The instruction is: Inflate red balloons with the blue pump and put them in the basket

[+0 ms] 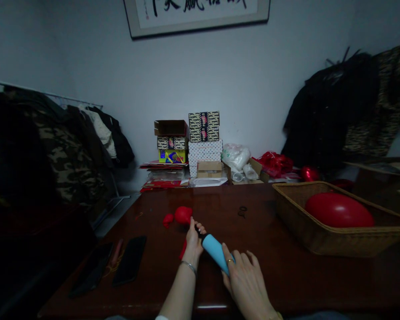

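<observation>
A light blue hand balloon pump [215, 251] with a black nozzle end lies slantwise above the table, pointing away to the left. At that end, my left hand [194, 238] is closed round the neck of a small, partly filled red balloon [183, 214], pinching it at the nozzle. The fingers of my right hand [245, 275] are wrapped over the near end of the pump; their undersides are hidden. Another limp red balloon [168, 219] lies just left of the held one. Part of a red piece [182, 250] shows beside my left wrist.
On the right stands a wicker basket [320, 242] with a large inflated red balloon [340, 210] in it. Dark scissors [242, 212] lie toward the table's far side. Two dark phone-like slabs, one a black slab [130, 260], lie at left. Boxes [205, 153] are stacked behind the table.
</observation>
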Demonstrator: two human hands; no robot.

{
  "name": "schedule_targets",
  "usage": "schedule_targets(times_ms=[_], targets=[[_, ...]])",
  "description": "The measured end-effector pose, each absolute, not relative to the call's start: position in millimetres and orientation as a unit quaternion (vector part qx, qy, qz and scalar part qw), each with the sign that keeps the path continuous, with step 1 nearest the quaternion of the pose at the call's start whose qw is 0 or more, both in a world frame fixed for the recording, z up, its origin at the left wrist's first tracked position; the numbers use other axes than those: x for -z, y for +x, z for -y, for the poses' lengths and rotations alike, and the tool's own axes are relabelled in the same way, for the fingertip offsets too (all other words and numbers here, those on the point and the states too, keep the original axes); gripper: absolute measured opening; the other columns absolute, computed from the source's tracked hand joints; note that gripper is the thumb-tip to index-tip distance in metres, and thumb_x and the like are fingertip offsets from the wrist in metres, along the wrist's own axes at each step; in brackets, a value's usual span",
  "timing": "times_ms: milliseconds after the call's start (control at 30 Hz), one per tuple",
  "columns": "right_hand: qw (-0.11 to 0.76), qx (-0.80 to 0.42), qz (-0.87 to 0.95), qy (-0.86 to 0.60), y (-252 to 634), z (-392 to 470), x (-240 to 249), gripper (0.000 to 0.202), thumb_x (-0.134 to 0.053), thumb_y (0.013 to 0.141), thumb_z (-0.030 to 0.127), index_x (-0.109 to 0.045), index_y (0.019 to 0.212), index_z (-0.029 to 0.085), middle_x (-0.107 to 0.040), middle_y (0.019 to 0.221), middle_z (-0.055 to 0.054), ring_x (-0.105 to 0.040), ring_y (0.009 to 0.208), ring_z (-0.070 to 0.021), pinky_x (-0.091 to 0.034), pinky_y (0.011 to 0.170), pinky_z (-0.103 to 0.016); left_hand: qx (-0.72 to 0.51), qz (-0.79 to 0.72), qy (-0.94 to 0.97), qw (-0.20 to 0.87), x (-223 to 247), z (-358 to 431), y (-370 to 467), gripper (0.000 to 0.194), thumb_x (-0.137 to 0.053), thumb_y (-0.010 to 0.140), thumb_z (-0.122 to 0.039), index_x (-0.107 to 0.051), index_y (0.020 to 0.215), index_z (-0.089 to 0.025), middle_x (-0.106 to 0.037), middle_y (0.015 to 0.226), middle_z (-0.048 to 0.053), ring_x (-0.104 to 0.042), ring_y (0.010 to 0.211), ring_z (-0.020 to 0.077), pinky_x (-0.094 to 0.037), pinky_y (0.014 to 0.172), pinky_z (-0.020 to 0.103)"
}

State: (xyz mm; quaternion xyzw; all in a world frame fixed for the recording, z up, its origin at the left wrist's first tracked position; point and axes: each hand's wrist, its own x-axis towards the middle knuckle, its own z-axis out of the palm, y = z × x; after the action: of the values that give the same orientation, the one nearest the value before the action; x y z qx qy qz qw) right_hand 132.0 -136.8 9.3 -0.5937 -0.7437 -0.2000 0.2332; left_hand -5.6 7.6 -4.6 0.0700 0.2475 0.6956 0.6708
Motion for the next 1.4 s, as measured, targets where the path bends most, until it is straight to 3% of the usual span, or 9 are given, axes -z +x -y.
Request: schedule_targets(times_ms=[367,600,767,967,1200,1400], targets=[[0.245,0.208,0.754,-0.573,155,146,-7,0.055,-0.058,0.077,0.029,-0.044,0.130,0.021,-0.060,0.081,-0.001,-0.055,0.076,-0.0189,-0.025,0.103,-0.050,-0.718,-0.268,0.079,0.637,-12,-30,-25,0.032,-0.052,0.088,-0.034,-0.038,0.065,-0.017,-0.034,0.050,-0.008,-0.031,0.034,0.0020,-0.025,0.031,0.013],[0.286,0.219,0.752,-0.552,164,159,-10,0.051,-0.051,0.082,0.029,-0.041,0.132,0.024,-0.064,0.103,-0.005,-0.057,0.091,-0.0211,-0.017,0.108,-0.053,-0.713,-0.278,0.071,0.640,-25,-27,-33,0.032,-0.049,0.090,-0.032,-0.038,0.064,-0.017,-0.035,0.050,-0.007,-0.030,0.033,0.0017,-0.025,0.031,0.013],[0.261,0.233,0.761,-0.546,166,157,-7,0.054,-0.048,0.084,0.025,-0.035,0.136,0.022,-0.063,0.111,-0.006,-0.059,0.083,-0.0171,-0.018,0.110,-0.051,-0.706,-0.279,0.080,0.646,-25,-23,-25,0.031,-0.049,0.090,-0.032,-0.038,0.064,-0.018,-0.034,0.050,-0.008,-0.030,0.033,0.0020,-0.025,0.030,0.013],[0.259,0.252,0.765,-0.533,159,145,6,0.052,-0.048,0.084,0.019,-0.037,0.135,0.017,-0.063,0.111,-0.010,-0.057,0.102,-0.0211,-0.015,0.111,-0.055,-0.702,-0.292,0.062,0.646,-7,-15,-13,0.032,-0.048,0.090,-0.034,-0.037,0.065,-0.018,-0.034,0.050,-0.007,-0.031,0.034,0.0026,-0.025,0.031,0.013],[0.242,0.250,0.758,-0.551,141,134,10,0.050,-0.050,0.079,0.013,-0.045,0.129,0.013,-0.062,0.115,-0.012,-0.056,0.107,-0.0232,-0.017,0.111,-0.053,-0.659,-0.324,0.102,0.671,3,-2,9,0.031,-0.056,0.085,-0.035,-0.038,0.066,-0.018,-0.038,0.050,-0.006,-0.037,0.037,0.0047,-0.033,0.035,0.015],[0.256,0.242,0.770,-0.532,145,135,16,0.052,-0.050,0.079,0.013,-0.043,0.131,0.015,-0.062,0.116,-0.010,-0.057,0.106,-0.0200,-0.018,0.113,-0.048,-0.684,-0.322,0.096,0.648,7,-9,2,0.032,-0.056,0.086,-0.033,-0.037,0.064,-0.018,-0.035,0.049,-0.008,-0.031,0.035,0.0030,-0.027,0.032,0.014]])
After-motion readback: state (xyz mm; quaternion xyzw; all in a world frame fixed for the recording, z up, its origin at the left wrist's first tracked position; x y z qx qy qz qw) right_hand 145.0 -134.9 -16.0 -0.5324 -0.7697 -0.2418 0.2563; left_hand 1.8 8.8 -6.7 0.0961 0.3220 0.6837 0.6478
